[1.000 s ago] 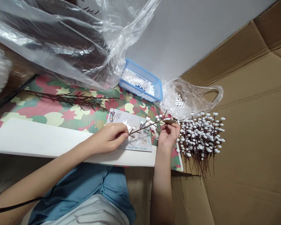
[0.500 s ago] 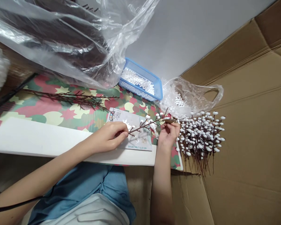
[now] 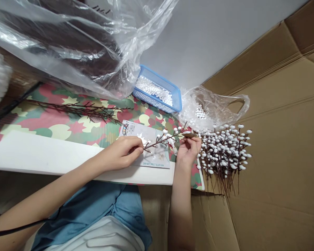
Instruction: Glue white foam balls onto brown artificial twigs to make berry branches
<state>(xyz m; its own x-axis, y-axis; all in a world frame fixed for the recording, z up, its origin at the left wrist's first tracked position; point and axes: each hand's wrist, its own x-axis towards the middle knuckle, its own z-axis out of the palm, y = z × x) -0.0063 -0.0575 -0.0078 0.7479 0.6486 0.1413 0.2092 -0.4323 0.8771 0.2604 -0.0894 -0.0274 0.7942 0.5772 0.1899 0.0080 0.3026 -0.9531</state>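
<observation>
The left fingers [image 3: 140,150] pinch the branch [image 3: 157,142] above the printed card [image 3: 157,161]; the right fingers [image 3: 192,140] pinch a small brownish piece [image 3: 189,135] near its tip. A steady left grip and light right touch suit the white balls [image 3: 165,131].

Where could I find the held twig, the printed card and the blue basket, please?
Held twig [image 3: 157,142], head view: middle of stem.
Printed card [image 3: 159,159], head view: lower part.
Blue basket [image 3: 153,99], head view: front wall.

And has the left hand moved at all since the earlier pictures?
No. Judged against the printed card, the left hand stays over its left side, with no clear shift either way.
</observation>
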